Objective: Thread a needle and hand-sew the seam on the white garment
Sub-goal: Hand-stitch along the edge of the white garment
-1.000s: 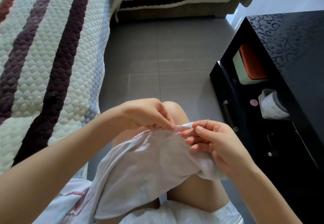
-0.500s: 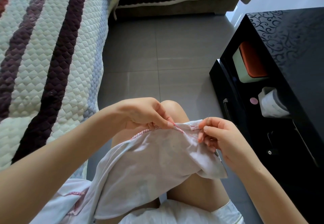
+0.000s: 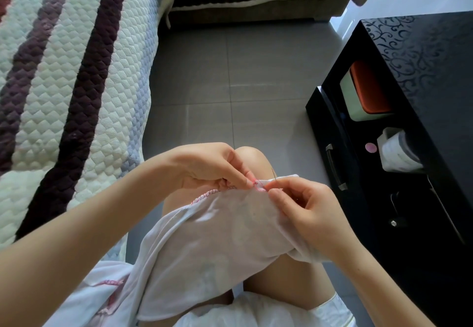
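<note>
The white garment (image 3: 204, 239) drapes over my knee, with a pink-stitched seam (image 3: 204, 195) along its upper edge. My left hand (image 3: 212, 165) pinches that seam edge between thumb and fingertips. My right hand (image 3: 304, 211) pinches a thin needle (image 3: 273, 174) right beside the left fingertips. The needle stands nearly upright, its tip poking up past the fabric edge. A short pink thread (image 3: 258, 184) shows between the two hands at the seam.
A quilted striped sofa cover (image 3: 64, 83) fills the left. A black cabinet (image 3: 422, 96) stands close on the right, its open shelf holding an orange-lidded box (image 3: 366, 91) and a white roll (image 3: 396, 152). Grey floor tiles (image 3: 230, 76) lie ahead.
My right hand drew away to the right, then came back to the seam next to the left fingertips. The needle went from slanted to nearly upright. My left hand kept its pinch.
</note>
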`<act>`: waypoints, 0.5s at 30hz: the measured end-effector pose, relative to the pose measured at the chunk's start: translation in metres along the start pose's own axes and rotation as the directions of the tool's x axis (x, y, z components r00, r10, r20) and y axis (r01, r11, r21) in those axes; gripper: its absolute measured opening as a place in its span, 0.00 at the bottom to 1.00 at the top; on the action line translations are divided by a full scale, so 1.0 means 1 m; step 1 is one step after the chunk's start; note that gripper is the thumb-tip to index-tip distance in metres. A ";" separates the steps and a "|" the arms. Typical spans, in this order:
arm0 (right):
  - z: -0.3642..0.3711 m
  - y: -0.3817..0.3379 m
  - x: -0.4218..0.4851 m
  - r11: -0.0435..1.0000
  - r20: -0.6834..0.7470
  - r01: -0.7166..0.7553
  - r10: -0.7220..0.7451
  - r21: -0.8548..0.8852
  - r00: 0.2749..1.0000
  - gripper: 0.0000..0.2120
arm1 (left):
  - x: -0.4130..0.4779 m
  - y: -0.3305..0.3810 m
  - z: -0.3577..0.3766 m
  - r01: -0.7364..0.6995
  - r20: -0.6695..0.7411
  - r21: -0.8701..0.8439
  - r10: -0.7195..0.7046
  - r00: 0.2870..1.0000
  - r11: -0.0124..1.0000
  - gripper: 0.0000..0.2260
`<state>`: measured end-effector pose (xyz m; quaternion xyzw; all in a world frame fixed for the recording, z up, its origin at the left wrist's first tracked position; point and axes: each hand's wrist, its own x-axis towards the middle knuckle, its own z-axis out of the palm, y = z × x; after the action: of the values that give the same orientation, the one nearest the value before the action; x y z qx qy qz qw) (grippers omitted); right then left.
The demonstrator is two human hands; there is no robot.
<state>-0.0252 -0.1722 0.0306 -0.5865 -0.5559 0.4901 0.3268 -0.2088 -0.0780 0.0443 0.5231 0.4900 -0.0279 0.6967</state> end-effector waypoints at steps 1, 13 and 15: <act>0.002 0.001 0.000 1.000 -0.006 0.012 -0.012 -0.013 1.000 0.09 | 0.000 0.001 0.000 -0.002 0.009 0.015 0.001 1.000 1.000 0.03; 0.011 0.013 0.002 0.981 -0.106 0.105 -0.124 -0.165 0.987 0.03 | 0.001 0.002 0.003 -0.018 -0.074 0.202 0.034 0.997 0.979 0.11; 0.009 0.013 0.001 0.981 -0.108 0.097 -0.116 -0.169 0.987 0.04 | 0.000 0.001 0.002 -0.023 -0.054 0.180 0.033 0.998 0.983 0.10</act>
<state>-0.0293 -0.1746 0.0157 -0.6084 -0.6048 0.3892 0.3356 -0.2066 -0.0791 0.0446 0.5912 0.4977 -0.0475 0.6329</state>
